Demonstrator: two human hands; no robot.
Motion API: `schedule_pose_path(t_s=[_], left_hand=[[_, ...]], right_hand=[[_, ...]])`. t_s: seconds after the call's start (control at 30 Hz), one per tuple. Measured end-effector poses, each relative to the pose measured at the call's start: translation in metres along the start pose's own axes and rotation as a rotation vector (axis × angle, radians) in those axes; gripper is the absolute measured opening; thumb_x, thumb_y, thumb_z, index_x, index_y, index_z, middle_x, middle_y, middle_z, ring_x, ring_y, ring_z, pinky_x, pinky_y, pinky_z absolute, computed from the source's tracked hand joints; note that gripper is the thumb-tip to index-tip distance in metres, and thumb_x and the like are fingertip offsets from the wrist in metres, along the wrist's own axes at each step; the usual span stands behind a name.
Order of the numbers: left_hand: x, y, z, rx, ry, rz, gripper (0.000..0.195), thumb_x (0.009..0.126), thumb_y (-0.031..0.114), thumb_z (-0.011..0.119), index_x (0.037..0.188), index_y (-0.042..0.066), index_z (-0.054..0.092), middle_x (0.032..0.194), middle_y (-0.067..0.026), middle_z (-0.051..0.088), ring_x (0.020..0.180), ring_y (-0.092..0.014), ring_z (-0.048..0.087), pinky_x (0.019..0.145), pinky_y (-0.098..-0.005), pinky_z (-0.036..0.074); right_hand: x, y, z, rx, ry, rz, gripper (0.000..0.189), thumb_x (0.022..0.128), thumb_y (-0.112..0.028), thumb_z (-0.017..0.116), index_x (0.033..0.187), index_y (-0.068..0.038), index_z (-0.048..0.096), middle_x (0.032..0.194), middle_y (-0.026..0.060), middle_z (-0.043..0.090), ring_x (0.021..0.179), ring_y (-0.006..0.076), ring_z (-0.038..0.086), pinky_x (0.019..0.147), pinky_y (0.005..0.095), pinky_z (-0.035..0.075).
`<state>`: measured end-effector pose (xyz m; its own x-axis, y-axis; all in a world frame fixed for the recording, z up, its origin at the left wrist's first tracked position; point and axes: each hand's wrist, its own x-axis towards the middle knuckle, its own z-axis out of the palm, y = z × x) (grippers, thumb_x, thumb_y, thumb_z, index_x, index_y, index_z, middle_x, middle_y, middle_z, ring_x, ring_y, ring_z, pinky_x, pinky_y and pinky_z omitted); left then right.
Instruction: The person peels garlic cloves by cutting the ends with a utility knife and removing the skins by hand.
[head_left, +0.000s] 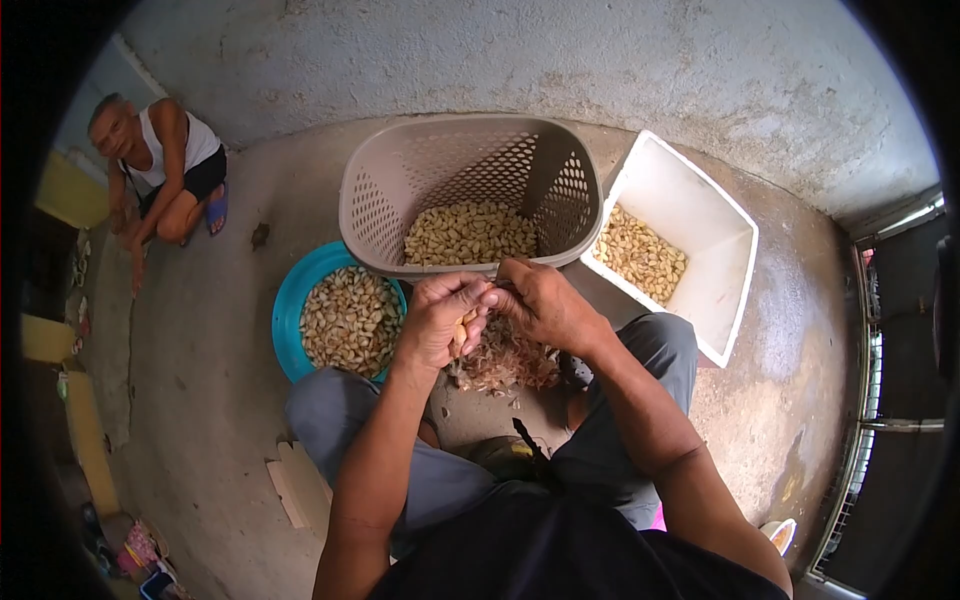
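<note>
My left hand (444, 319) is curled around several garlic cloves (460, 330), which show between its fingers. My right hand (536, 300) meets it at the fingertips, thumb and forefinger pinched on something small, likely a clove; its exact shape is hidden. Both hands are just in front of a taupe plastic laundry basket (471, 135) with peeled garlic cloves (471, 234) in its bottom. At the left, a turquoise basin (289, 319) holds unpeeled garlic cloves (351, 319). Below my hands, a heap of garlic skins (506, 360) lies on the floor.
A white foam box (712, 247) with peeled cloves (637, 251) stands tilted right of the basket. A person (169, 157) squats at the upper left, apart from my hands. A wall (525, 60) rises behind the basket. Flat cardboard (289, 487) lies by my left leg.
</note>
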<state>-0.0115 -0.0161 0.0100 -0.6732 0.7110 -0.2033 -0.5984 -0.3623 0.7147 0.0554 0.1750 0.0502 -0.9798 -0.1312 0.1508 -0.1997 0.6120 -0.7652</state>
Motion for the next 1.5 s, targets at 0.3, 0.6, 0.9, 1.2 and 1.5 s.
schedule_pose_path(t_s=[0.3,0.6,0.9,1.2,1.5], left_hand=[[0.003,-0.001,-0.002,0.01,-0.022,0.009,0.016,0.101,0.016,0.068,0.103,0.0,0.072,0.074,-0.0054,0.063,0.05,-0.008,0.056,0.037,-0.0221,0.045],[0.002,-0.005,-0.007,0.03,-0.03,0.004,0.017,0.101,0.017,0.068,0.103,0.001,0.072,0.073,-0.0052,0.063,0.05,-0.008,0.055,0.037,-0.0227,0.045],[0.006,-0.002,-0.003,0.036,-0.015,-0.034,0.017,0.1,0.018,0.069,0.101,0.001,0.071,0.074,-0.0056,0.062,0.051,-0.01,0.057,0.037,-0.0236,0.045],[0.008,0.002,0.0,0.049,-0.046,-0.016,0.018,0.1,0.018,0.07,0.102,0.001,0.07,0.078,-0.0061,0.062,0.052,-0.011,0.058,0.037,-0.025,0.046],[0.008,-0.01,-0.011,-0.016,-0.018,0.003,0.014,0.101,0.016,0.067,0.101,0.002,0.07,0.076,-0.0057,0.06,0.051,-0.014,0.058,0.036,-0.0271,0.046]], right_hand=[[0.0,-0.001,-0.003,0.005,0.006,0.021,0.039,0.101,-0.035,0.064,0.097,0.003,0.057,0.087,0.0275,0.062,0.085,0.0491,0.063,0.072,0.0511,0.049],[-0.002,0.001,0.0,-0.036,-0.008,-0.017,0.04,0.101,-0.035,0.064,0.096,0.004,0.056,0.086,0.0271,0.061,0.083,0.0488,0.063,0.071,0.0514,0.049],[-0.001,0.017,0.004,-0.058,0.077,-0.102,0.042,0.1,-0.038,0.064,0.095,0.004,0.056,0.082,0.0286,0.062,0.082,0.0491,0.064,0.069,0.0527,0.05],[-0.001,0.018,0.0,-0.078,0.108,-0.134,0.04,0.099,-0.037,0.065,0.093,0.002,0.059,0.081,0.0255,0.065,0.082,0.0466,0.067,0.069,0.0521,0.052],[0.001,0.021,0.011,-0.042,0.067,-0.115,0.039,0.102,-0.034,0.062,0.091,0.003,0.061,0.078,0.0274,0.066,0.078,0.0475,0.067,0.07,0.0528,0.053]])
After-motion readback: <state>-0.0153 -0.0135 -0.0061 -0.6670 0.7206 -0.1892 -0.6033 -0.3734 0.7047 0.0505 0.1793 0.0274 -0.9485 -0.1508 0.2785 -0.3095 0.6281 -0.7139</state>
